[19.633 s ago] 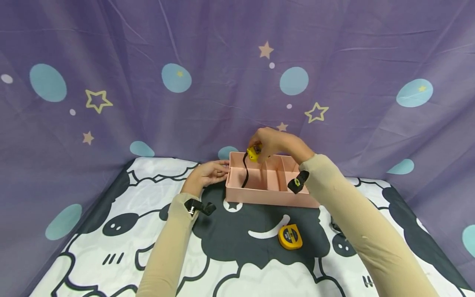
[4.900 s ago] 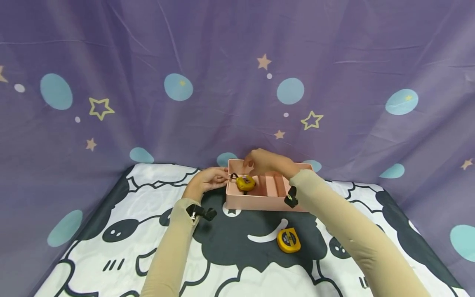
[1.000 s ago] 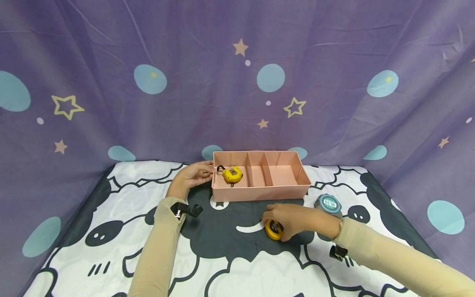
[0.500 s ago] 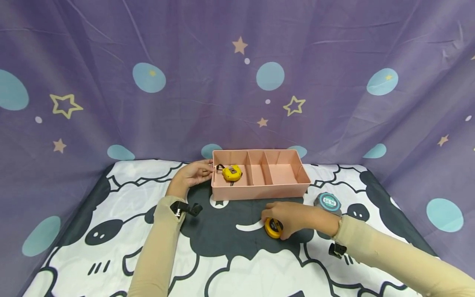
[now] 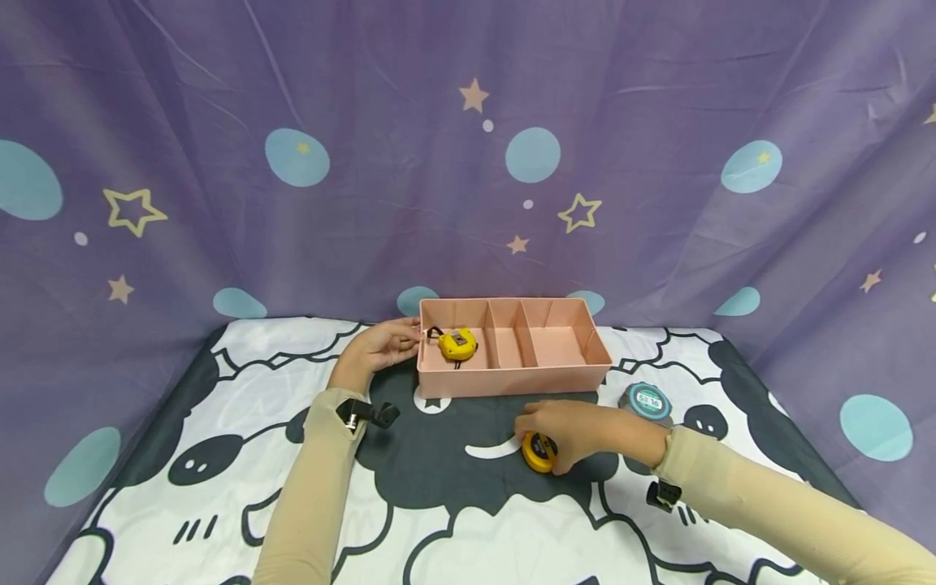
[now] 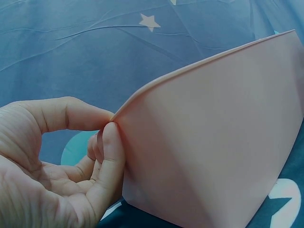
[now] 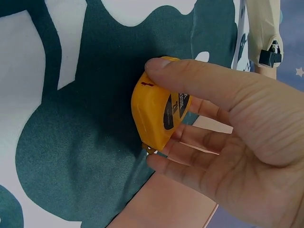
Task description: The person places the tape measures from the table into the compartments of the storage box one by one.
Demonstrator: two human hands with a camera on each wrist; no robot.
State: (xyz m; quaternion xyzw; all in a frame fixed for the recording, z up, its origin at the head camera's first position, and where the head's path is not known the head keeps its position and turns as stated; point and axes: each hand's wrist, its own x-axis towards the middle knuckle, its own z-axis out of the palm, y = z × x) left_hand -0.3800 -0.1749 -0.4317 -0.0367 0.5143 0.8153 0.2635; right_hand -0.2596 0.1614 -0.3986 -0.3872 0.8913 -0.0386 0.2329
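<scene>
Head view shows your work seemingly partway: the small tape lies in the left compartment of the box, which stands near the far edge of the surface. Two tapes are outside the box. The orange tape is in your right hand, in front of the box toward the middle of the surface, held between thumb and fingers. The teal tape lies by your right wrist, toward the right edge, with neither hand holding it. Your left hand pinches the rim at the box's left end, fingertips close together.

Your right hand covers much of the orange tape from above, and even with the right wrist view you cannot tell whether it is lifted or touches the surface. Your right wrist may hide part of the teal tape, the box's front wall hides a strip of its floor, and the left wrist view shows only the box's outside. The near edge of the surface is cut off.
</scene>
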